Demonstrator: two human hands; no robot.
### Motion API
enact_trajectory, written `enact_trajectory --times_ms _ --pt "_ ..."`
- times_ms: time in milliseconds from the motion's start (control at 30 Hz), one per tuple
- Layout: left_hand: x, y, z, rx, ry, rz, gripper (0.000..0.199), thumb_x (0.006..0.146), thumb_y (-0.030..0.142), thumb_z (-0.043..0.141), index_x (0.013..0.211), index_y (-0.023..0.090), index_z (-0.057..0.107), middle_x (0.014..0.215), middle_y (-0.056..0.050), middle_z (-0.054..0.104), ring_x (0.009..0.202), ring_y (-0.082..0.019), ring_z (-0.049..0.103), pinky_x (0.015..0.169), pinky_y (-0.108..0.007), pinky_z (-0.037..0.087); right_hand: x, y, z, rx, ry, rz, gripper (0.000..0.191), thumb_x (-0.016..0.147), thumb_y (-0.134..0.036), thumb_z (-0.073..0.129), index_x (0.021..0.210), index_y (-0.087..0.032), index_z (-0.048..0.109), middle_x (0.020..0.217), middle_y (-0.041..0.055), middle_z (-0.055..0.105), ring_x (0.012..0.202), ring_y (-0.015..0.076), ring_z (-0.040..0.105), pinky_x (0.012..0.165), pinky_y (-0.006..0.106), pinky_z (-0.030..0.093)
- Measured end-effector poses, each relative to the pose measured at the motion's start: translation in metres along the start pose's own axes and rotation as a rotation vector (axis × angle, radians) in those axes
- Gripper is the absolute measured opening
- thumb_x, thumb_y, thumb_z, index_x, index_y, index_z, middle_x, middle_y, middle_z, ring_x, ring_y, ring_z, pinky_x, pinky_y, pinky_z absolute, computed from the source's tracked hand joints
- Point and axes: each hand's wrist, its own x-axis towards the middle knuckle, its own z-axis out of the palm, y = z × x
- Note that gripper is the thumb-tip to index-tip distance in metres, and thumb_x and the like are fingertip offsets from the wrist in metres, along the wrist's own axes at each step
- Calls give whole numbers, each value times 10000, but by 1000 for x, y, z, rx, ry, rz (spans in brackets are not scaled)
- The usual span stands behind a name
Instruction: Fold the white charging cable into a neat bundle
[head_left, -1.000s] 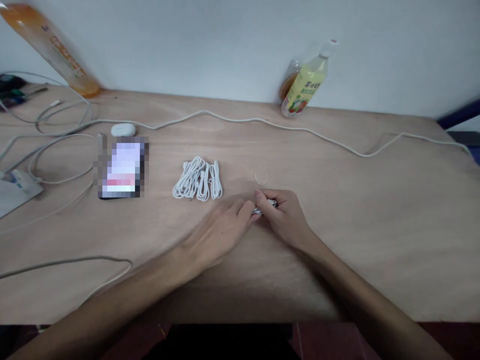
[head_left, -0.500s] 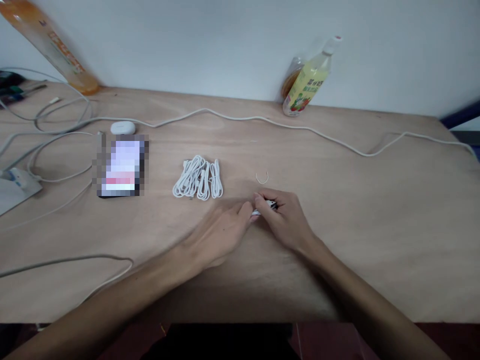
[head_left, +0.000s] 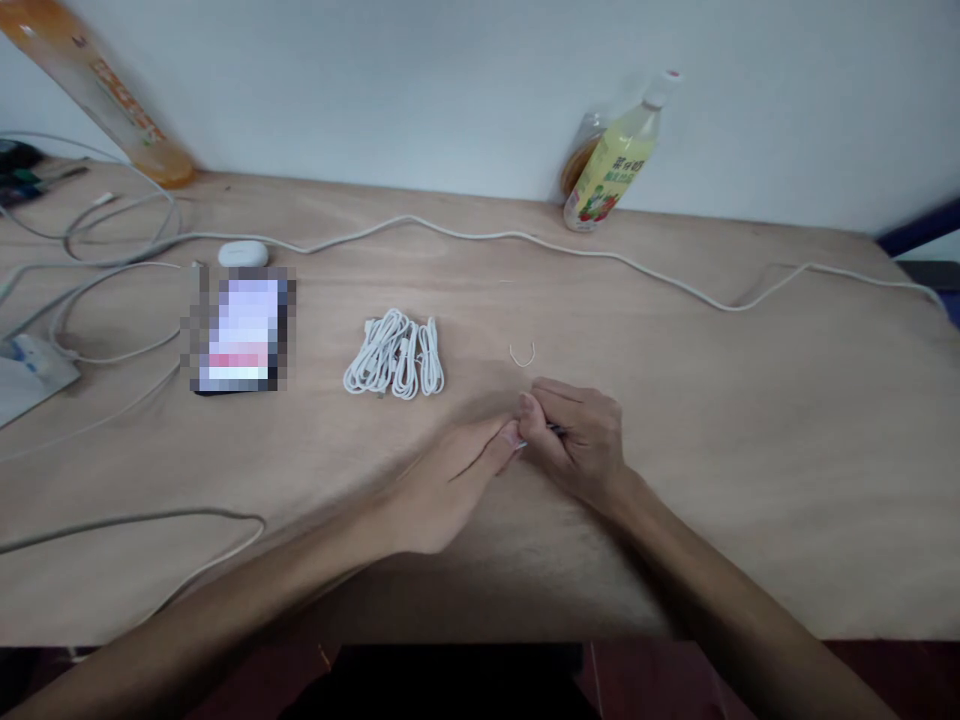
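My left hand (head_left: 454,485) and my right hand (head_left: 585,435) meet above the table, both closed on a white cable (head_left: 522,445). Only a sliver of it shows between my thumbs; fingers cover the remainder. Just beyond my hands lies a short, U-shaped white twist tie (head_left: 523,361). To their left, several coiled white cables (head_left: 394,355) sit side by side in bundles.
A phone (head_left: 244,335) and a white earbud case (head_left: 243,254) lie on the left. Loose cords (head_left: 120,265) tangle there, and one long cord (head_left: 465,235) crosses the table. Against the wall stand an orange bottle (head_left: 142,120) and a yellow-labelled bottle (head_left: 611,175).
My right hand has turned and closed further, covering the dark connector end seen before. My left hand has rolled and shifted slightly right. The bundles and twist tie stay put.
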Motion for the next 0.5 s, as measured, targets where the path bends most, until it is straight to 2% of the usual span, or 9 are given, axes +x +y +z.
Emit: enact_trajectory --times_ms 100,233,300,400,433,500 --pt "2 -4 -2 -38 -17 -61 497 1171 552 341 877 230 580 863 -11 579 859 -203 553 902 -373 531 -2 1 -1 -13 -3 -14 436 1028 -123 542 628 -254 429 548 -49 419 483 117 352 504 311 290" --pt "5 -4 -6 -168 -120 -83 477 1156 560 377 894 226 594 860 -5 534 816 -185 501 827 -340 479 -4 3 -1 -47 11 -48 462 1062 -155 533 619 -252 446 540 -47 433 473 114 348 495 299 301" --pt "6 -2 -7 -327 -187 -157 493 1112 649 449 898 225 581 831 8 497 750 -169 442 720 -317 441 -5 3 -1 -64 18 -69 483 1084 -180 519 616 -253 424 539 -46 414 475 113 325 486 301 284" --pt "7 0 -8 -536 -256 -274 543 987 753 629 871 235 516 778 50 384 672 -139 307 601 -283 307 -5 2 -2 -97 20 -105 486 1098 -177 501 626 -253 413 550 -47 396 484 111 304 480 310 251" --pt "8 0 -8 -552 -265 -282 547 969 753 655 865 235 512 776 51 384 672 -138 305 600 -283 296 -5 2 -2 -106 24 -125 478 1094 -162 502 632 -252 417 555 -47 399 485 110 303 479 313 244" --pt "9 -2 -9 -494 -254 -237 510 1002 715 626 869 226 562 813 21 472 728 -156 398 652 -298 362 -4 1 -2 -113 36 -165 459 1078 -121 510 646 -252 426 558 -51 407 487 109 318 478 312 241"
